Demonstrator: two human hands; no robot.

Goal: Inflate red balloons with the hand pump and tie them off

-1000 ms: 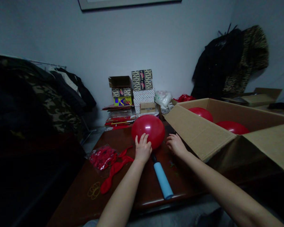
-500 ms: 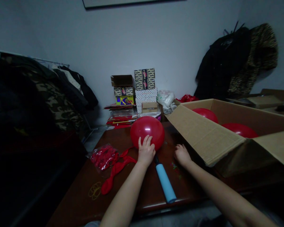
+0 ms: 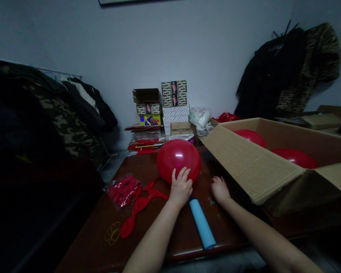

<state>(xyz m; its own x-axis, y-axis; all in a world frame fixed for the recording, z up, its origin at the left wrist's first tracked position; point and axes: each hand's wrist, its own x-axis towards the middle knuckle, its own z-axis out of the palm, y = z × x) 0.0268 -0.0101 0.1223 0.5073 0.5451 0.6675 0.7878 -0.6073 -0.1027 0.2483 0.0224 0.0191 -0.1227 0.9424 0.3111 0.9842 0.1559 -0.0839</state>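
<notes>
Our left hand (image 3: pixel 181 189) is closed on the lower front of a round red balloon (image 3: pixel 177 157), which sits over the middle of the table (image 3: pixel 88 242); its neck is hidden behind the hand. Our right hand (image 3: pixel 220 189) is low over the tabletop, apart from the balloon, fingers loosely bent; we cannot tell whether they hold anything. A blue pump (image 3: pixel 202 224) lies between our forearms.

To the right, an open cardboard box (image 3: pixel 252 163) contains two inflated balloons (image 3: pixel 295 157), its near flaps folded outward. At left, a clear plastic bag (image 3: pixel 118 203) holds red pieces (image 3: pixel 126 189), with limp red balloons (image 3: pixel 127 227) beside it. Toward the wall we see a white plastic bag (image 3: pixel 200 116), its contents unclear.
</notes>
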